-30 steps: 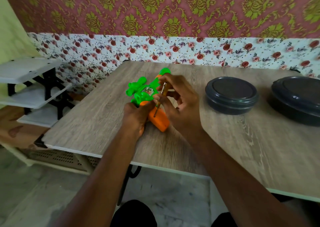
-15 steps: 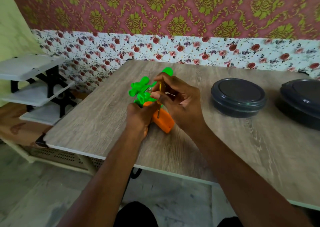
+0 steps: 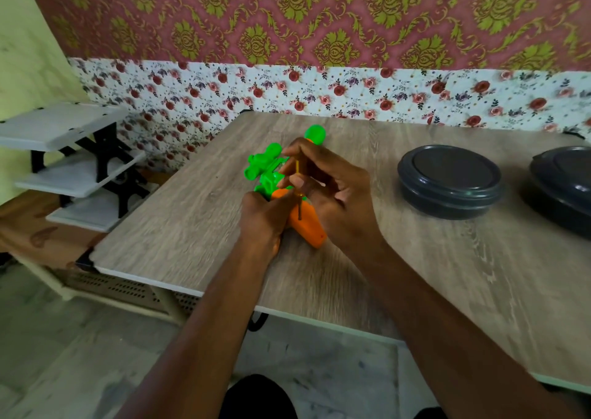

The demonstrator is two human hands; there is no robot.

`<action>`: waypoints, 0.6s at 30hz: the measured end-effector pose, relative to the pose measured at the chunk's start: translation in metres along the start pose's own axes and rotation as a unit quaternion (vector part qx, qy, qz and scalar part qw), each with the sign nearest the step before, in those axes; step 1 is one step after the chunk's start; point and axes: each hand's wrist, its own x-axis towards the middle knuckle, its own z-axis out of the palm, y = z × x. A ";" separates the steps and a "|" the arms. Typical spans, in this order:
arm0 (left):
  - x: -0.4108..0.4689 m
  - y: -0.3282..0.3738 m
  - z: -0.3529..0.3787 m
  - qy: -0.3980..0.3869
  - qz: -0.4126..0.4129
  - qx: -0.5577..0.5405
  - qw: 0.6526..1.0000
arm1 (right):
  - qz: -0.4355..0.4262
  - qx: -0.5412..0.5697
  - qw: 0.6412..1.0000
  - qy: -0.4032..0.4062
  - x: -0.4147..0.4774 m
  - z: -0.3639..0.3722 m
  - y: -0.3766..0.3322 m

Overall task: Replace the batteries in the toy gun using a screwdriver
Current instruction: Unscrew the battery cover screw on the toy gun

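1. Toy gun (image 3: pixel 308 230) lies on its side on the left half of the table (image 3: pixel 179 223), towards the near edge. It is smooth, glossy plastic. Its long axis runs from near to far: the tapered orange grip points at the person, and the rounded green end points at the wall behind the table. A knobbly green part juts out to the left.
2. Left of the table, and lower than its top, stands a rack (image 3: pixel 64 150) of three flat white boards on black brackets.
3. The table top is grey-brown laminate with a wood grain and a thin white edge.
4. The left hand (image 3: pixel 262 219) is over the table's left half, on the near left side of the gun. Its fingers curl round the body where green meets orange and grip it.
5. The screwdriver (image 3: pixel 299 196) stands almost upright over the same part of the table. It has a thin yellow handle and a dark metal shaft, and its tip is set down on the orange grip.
6. The right hand (image 3: pixel 334 195) pinches the screwdriver handle between thumb and forefinger. The other fingers are loosely bent beside it and hold nothing.
7. On the right half of the table sits a round, dark grey container (image 3: pixel 449 180) with a flat lid.
8. At the table's right end a second dark container (image 3: pixel 564 191) of the same kind is cut off by the frame.
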 end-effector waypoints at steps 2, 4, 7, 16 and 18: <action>0.001 -0.001 0.000 -0.005 0.002 -0.003 1.000 | -0.012 -0.004 1.000 0.023 0.000 0.001 -0.001; 0.002 -0.001 0.000 -0.003 0.005 -0.011 1.000 | -0.034 -0.034 0.997 0.059 0.002 -0.003 0.001; 0.003 -0.001 0.002 -0.009 0.007 -0.025 1.000 | -0.054 -0.067 0.994 0.071 0.001 -0.005 -0.001; 0.003 -0.001 0.003 -0.001 -0.004 -0.027 1.000 | -0.012 -0.037 0.999 0.021 -0.006 -0.005 -0.002; 0.003 -0.001 0.002 -0.006 -0.005 -0.030 1.000 | -0.021 -0.029 0.999 0.026 -0.005 -0.007 -0.002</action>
